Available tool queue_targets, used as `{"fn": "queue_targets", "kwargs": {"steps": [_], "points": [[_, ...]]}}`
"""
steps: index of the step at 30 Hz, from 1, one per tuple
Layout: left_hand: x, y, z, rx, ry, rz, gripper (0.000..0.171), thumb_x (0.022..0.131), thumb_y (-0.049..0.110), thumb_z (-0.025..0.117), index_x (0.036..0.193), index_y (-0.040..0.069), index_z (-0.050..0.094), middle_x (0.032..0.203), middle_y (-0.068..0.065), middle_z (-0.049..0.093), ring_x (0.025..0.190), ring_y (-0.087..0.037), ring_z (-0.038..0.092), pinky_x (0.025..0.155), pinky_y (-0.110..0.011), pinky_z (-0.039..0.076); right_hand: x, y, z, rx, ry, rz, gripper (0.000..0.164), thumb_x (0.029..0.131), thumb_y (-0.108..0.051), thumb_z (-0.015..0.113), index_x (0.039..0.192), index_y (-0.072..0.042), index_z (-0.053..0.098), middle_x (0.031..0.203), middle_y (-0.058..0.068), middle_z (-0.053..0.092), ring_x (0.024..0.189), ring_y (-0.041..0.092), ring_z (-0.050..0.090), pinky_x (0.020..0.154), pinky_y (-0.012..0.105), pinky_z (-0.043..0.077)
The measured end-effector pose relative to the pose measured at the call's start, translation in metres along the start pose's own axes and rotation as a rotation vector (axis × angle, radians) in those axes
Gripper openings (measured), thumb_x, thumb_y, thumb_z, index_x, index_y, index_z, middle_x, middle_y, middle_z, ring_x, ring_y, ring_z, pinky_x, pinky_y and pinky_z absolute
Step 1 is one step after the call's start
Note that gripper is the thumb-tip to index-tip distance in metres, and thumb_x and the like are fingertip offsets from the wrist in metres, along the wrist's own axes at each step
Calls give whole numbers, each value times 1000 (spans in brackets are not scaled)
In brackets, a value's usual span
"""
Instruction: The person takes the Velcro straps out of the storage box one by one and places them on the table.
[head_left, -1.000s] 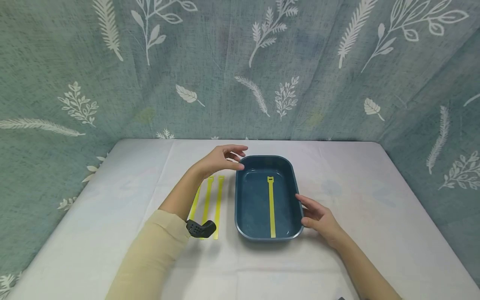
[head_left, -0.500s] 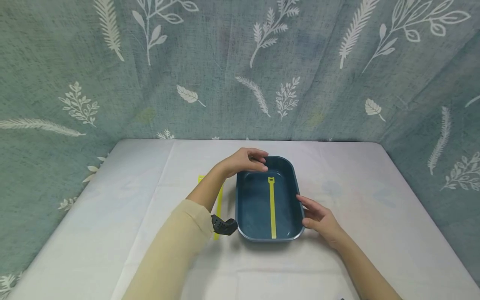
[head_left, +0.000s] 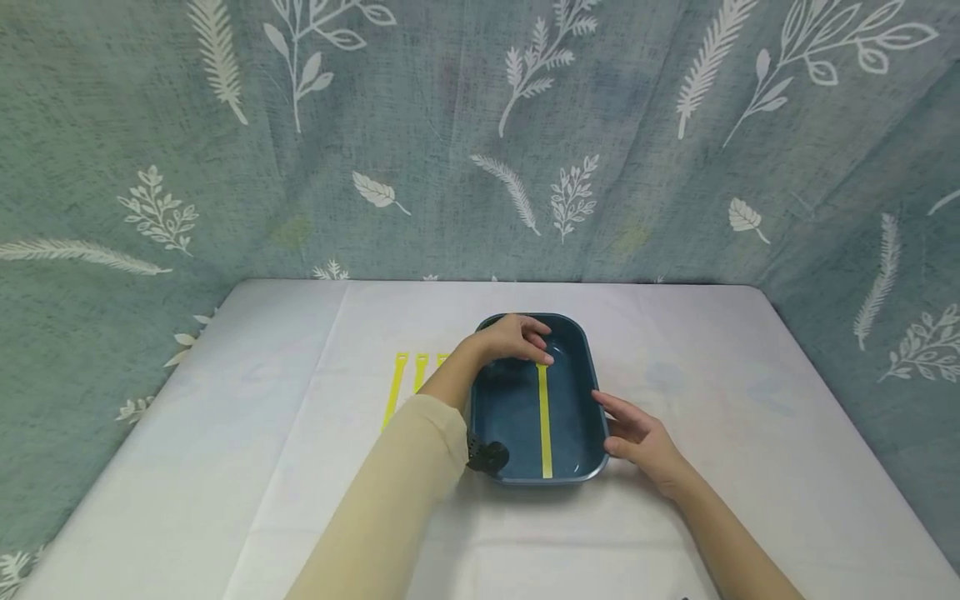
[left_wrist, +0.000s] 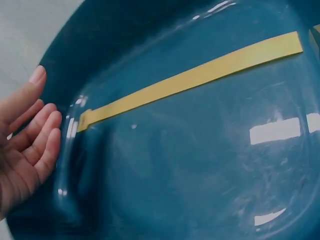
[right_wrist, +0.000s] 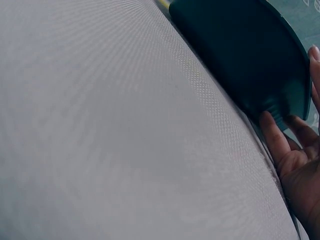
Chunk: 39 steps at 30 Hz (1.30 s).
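Observation:
A dark blue rectangular tray [head_left: 577, 408] stands on the white-covered table. Lengthwise on its floor lies a yellow strap [head_left: 545, 425] with a slotted head at the far end. My left hand [head_left: 513, 337] hovers over the tray's far part, by the strap's head. In the left wrist view the fingers of that hand [left_wrist: 30, 145] are relaxed and apart from the strap [left_wrist: 195, 77]. My right hand [head_left: 641, 442] rests against the tray's right side. From the right wrist, that hand's fingertips [right_wrist: 268, 120] touch the tray's outer wall [right_wrist: 240, 55].
Left of the tray, three more yellow straps [head_left: 393, 387] lie side by side on the table, partly covered by my left arm. A black wrist camera [head_left: 489, 457] hangs over the tray's near left corner. Behind the table hangs a leaf-patterned cloth [head_left: 420, 208].
My left hand has moved right and nearer, from the tray's far left corner to above the strap's head. The right hand, the tray and the strap have stayed in place.

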<state>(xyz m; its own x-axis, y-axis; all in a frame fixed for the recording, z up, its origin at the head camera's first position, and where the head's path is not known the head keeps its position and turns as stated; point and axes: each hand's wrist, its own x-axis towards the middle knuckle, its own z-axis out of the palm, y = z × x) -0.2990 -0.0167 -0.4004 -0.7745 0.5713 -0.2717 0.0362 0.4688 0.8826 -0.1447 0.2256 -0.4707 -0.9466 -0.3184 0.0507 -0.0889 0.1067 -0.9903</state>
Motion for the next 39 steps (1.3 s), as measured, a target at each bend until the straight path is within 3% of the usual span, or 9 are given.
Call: {"fn": "queue_targets", "kwargs": {"steps": [5, 10, 15, 21, 28, 33, 39], "points": [[5, -5, 10, 20, 17, -58, 56, 77, 12, 78, 128, 3, 56, 108, -10, 63, 92, -17, 62, 82, -29, 53, 0, 0, -1, 0, -10, -4, 58, 89, -10, 65, 142, -6, 41, 149, 23, 32, 121, 41, 51, 85, 31, 53], [7, -4, 17, 77, 60, -115, 54, 73, 14, 82, 122, 3, 61, 108, -10, 65, 90, -15, 59, 84, -31, 52, 3, 0, -2, 4, -15, -1, 58, 89, -9, 64, 143, -9, 42, 150, 20, 32, 122, 34, 52, 86, 31, 52], [7, -5, 22, 106, 136, -141, 51, 67, 6, 85, 114, 0, 64, 103, -9, 63, 87, -15, 56, 84, -30, 50, 6, -1, -2, 13, -21, -22, 59, 89, -8, 64, 143, -7, 41, 150, 22, 31, 123, 34, 52, 85, 30, 52], [8, -6, 31, 177, 171, -114, 52, 64, 2, 86, 111, 2, 62, 91, -5, 56, 80, -15, 51, 72, -25, 47, 5, -1, -2, -3, -10, 3, 59, 88, -10, 65, 142, -10, 42, 150, 20, 32, 123, 38, 50, 87, 31, 52], [11, -5, 39, 326, 192, -99, 52, 67, 17, 87, 114, 13, 64, 98, -3, 59, 88, -16, 53, 82, -33, 45, 3, 0, -2, -12, -6, 4, 61, 87, -12, 67, 143, -10, 42, 150, 20, 31, 126, 46, 44, 87, 34, 52], [13, -5, 41, 369, 185, -91, 50, 68, 20, 86, 113, 15, 65, 101, -3, 61, 92, -17, 54, 88, -39, 43, 2, 1, -2, -6, -7, 1, 61, 87, -13, 67, 143, -9, 41, 150, 20, 32, 126, 48, 42, 88, 35, 52], [13, -7, 39, 389, 146, -68, 42, 71, 21, 84, 109, 17, 67, 95, 0, 61, 86, -13, 54, 79, -32, 44, 1, 1, 0, -3, 0, 13, 62, 87, -14, 68, 142, -9, 42, 150, 20, 32, 124, 46, 46, 87, 34, 52]]}}
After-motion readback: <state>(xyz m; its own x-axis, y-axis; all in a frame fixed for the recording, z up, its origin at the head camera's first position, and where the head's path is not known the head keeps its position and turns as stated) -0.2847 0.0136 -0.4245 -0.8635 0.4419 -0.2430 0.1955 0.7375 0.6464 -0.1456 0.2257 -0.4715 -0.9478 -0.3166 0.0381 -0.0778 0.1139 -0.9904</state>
